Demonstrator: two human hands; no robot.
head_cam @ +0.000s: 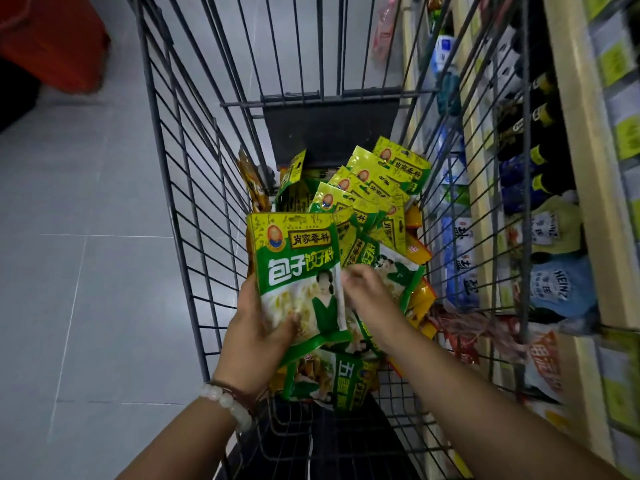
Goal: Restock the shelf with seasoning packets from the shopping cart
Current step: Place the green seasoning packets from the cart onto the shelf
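Green foil seasoning packet (300, 278) held upright over the shopping cart (180, 188), left hand (258, 336) gripping its lower edge; right hand (369, 294) pinches its side. Probably light, floppy, slippery; best held by the edges.

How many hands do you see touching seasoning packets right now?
2: the left hand grips the upright green packet; the right hand reaches into the cart pile.

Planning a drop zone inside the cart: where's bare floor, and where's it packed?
Free: the cart floor along its left wall, beside the packet pile; also the near end under the wrists, behind the lowest packets. Crowded: centre to right wall, packets overlapping up to the dark flap. Left hand holds a green packet; right hand reaches into the pile.
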